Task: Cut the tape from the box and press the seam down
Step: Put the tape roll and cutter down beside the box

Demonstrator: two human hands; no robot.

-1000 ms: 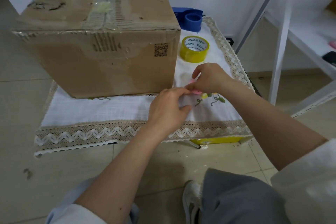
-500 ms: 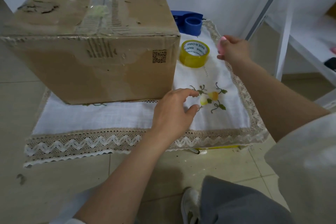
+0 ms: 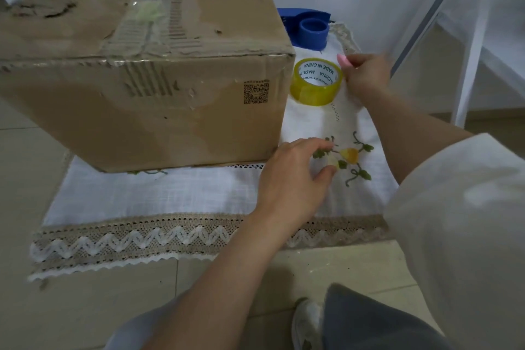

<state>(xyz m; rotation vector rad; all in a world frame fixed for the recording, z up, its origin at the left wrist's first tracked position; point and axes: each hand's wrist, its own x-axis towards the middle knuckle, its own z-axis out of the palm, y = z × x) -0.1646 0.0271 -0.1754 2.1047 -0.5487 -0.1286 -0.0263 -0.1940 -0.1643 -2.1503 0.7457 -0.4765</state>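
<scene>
White cloth (image 3: 159, 193), scuffed taped box (image 3: 147, 65)

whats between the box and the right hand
In the head view, the yellow tape roll sits on the white cloth between the cardboard box and the right hand, which grips something pink.

Brown box (image 3: 142, 88), yellow tape roll (image 3: 316, 82), blue dispenser (image 3: 308, 27), zigzag-laced white cloth (image 3: 159, 193).

Left hand (image 3: 289, 179) hovers low, fingers loosely curled; right hand (image 3: 366, 77) reaches forward, grip closed.
</scene>
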